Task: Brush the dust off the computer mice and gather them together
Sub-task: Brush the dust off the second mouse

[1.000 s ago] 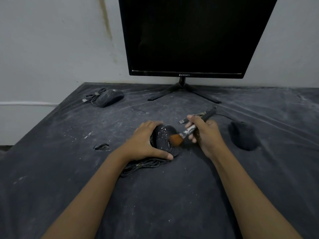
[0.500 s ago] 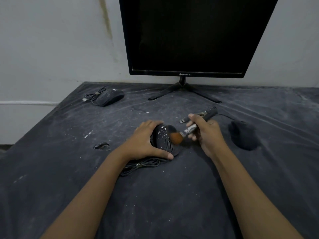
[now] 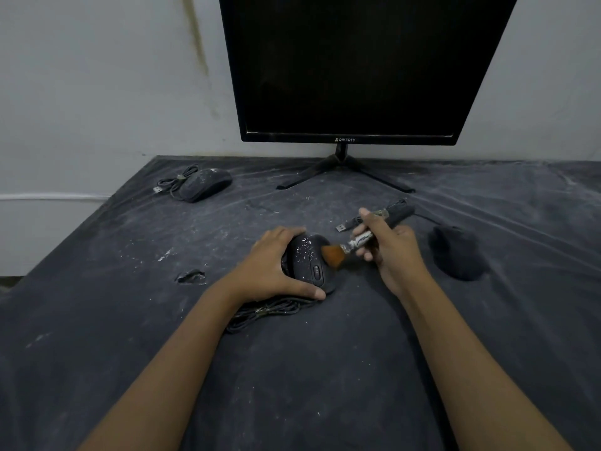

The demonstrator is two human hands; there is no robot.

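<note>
A dusty black wired mouse (image 3: 307, 262) lies at the middle of the dark cloth, its bundled cable (image 3: 270, 310) trailing toward me. My left hand (image 3: 273, 265) grips it from the left, thumb along its near side. My right hand (image 3: 390, 252) holds a small brush (image 3: 367, 237) with orange bristles that touch the mouse's right side. A second dusty mouse (image 3: 205, 187) with a coiled cable sits at the far left. A third black mouse (image 3: 455, 253) rests to the right of my right hand.
A black monitor (image 3: 357, 66) on a spread-leg stand (image 3: 341, 164) stands at the back against a white wall. A USB plug (image 3: 341, 227) lies beyond the brush. The dark cloth (image 3: 292, 369) is streaked with white dust, with a small lump (image 3: 192, 276) at the left.
The brush bristles have shifted slightly along the mouse's right side while my left hand kept the mouse still. The other mice have not moved.
</note>
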